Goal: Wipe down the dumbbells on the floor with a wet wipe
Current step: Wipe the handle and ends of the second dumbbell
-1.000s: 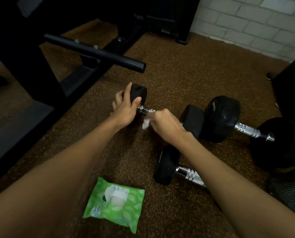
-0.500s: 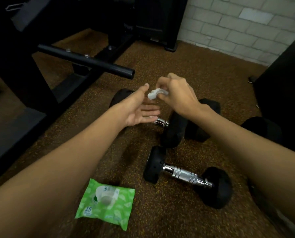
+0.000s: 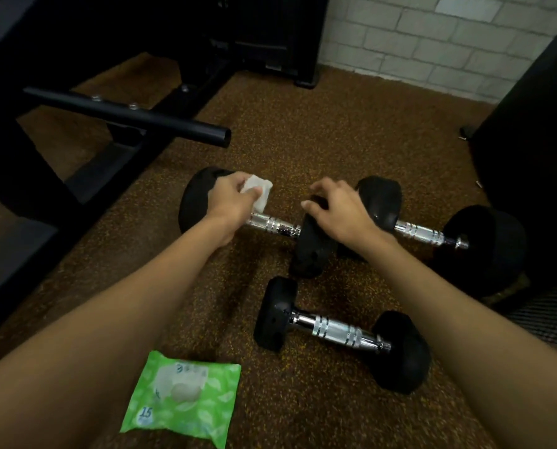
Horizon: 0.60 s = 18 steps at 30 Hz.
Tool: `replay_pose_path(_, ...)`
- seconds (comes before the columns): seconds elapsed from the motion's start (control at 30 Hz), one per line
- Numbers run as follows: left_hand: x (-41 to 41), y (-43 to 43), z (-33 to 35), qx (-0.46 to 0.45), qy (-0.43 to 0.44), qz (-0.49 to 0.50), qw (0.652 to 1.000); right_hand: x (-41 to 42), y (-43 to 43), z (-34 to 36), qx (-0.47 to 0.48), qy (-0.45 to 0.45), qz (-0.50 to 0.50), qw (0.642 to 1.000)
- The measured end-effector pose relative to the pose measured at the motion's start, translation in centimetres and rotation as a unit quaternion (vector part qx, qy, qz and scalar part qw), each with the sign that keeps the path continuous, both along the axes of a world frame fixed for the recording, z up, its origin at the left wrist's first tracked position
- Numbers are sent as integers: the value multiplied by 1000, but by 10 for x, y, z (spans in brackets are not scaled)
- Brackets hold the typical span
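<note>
Dumbbells, 3 total: far-left dumbbell (image 3: 270, 225), far-right dumbbell (image 3: 423, 234), near dumbbell (image 3: 333, 331). Each has 2 black heads and 1 chrome handle, so 6 heads and 3 handles, all at least partly visible. Wet wipe (image 3: 260, 189): 1, white, crumpled. Wipe pack (image 3: 186, 396): 1, green, "15" printed on it. Hands: 2, left hand (image 3: 230, 202) and right hand (image 3: 342, 215); 2 bare forearms. Black round bar (image 3: 124, 116): 1. Dark equipment pieces: 3, namely dark frame (image 3: 102, 176) at left, dark unit (image 3: 270, 37) at back, dark block (image 3: 530, 124) at right. Floor (image 3: 303, 140): 1, speckled brown. Brick wall (image 3: 432, 43): 1, white.
</note>
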<state>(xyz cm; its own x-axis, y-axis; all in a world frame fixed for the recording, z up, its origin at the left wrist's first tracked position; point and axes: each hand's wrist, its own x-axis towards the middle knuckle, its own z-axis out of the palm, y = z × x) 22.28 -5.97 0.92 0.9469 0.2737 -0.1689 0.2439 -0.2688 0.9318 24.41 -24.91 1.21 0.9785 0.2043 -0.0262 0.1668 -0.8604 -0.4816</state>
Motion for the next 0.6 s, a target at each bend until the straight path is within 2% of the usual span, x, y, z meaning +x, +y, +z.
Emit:
replay_pose_path(0.03,0,-1,-3,70,-27,-28,997,0,1,-10,15,23,-12,1000)
replay_pose_path(0.1,3,-5,-9,150,-54,-98,982,-3,6,-25,82,40,-42,995)
replay_pose_path(0.23,16,-8,-27,281,-23,-188,941,-3,11,-40,124,10,-62,990)
replay_pose_path(0.43,38,-24,-37,318,50,-267,909,-3,9,-45,134,-26,-63,989)
replay_pose_path(0.53,41,-27,-37,330,45,-333,882,-3,8,-45,135,-34,-55,989)
replay_pose_path(0.6,44,-17,-39,323,35,-355,877,-4,9,-46,138,-42,-55,988)
